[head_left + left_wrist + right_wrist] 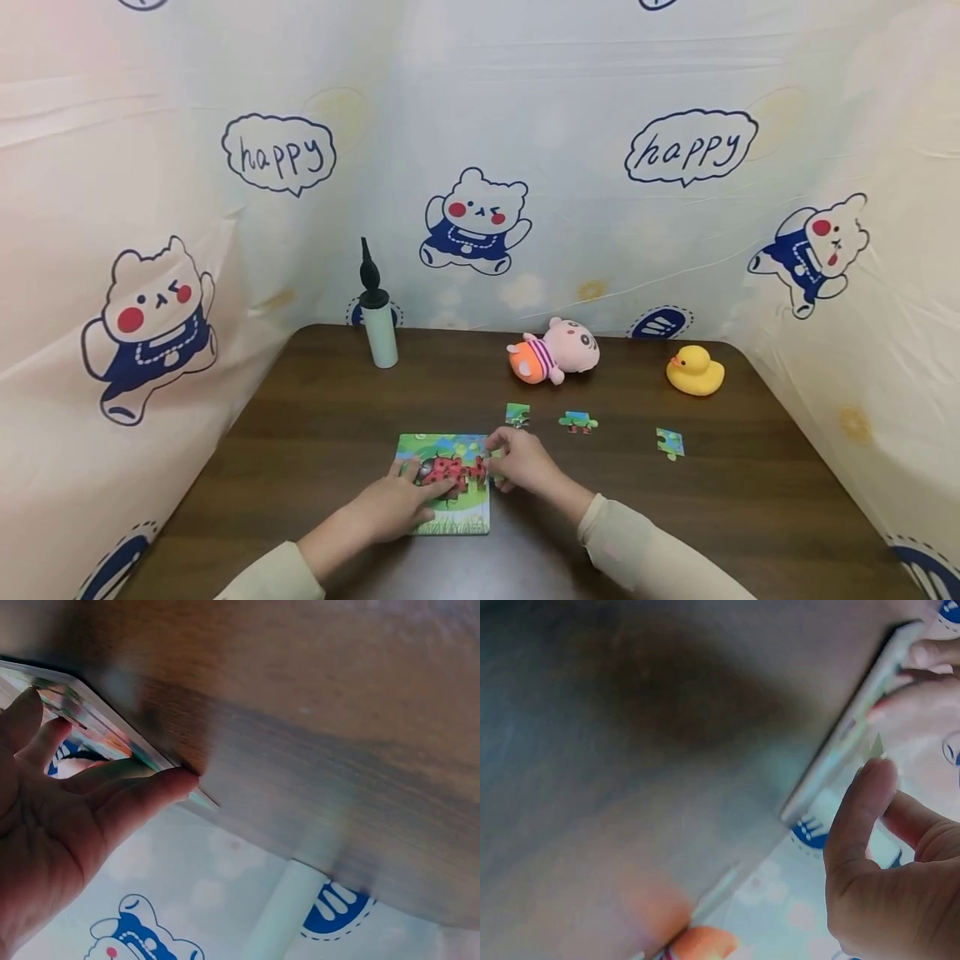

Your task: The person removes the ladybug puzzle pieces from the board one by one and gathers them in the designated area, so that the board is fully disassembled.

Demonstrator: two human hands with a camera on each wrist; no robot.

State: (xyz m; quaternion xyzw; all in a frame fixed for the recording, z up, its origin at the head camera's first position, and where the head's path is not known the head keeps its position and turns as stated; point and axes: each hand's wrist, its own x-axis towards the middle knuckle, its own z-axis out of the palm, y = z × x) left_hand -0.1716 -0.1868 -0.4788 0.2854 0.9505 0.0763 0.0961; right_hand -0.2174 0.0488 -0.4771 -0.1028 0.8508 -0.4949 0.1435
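A square jigsaw puzzle (457, 523) with a red ladybug on green grass lies on the table in the head view. Across its left and middle parts rests my left hand (393, 502), fingers spread over the picture. In the left wrist view, fingertips of this hand (56, 802) touch the puzzle's edge and face. At the puzzle's right edge, my right hand (525, 461) pinches a small jigsaw piece (878, 744) between thumb and forefinger. That piece is mostly hidden by the fingers.
Beyond the right hand lie loose jigsaw pieces: one green piece (517, 413), one with red parts (578, 422), and one farther right (670, 442). A pale green hand pump (381, 333), a pink plush toy (558, 350) and a yellow rubber duck (695, 372) stand along the back.
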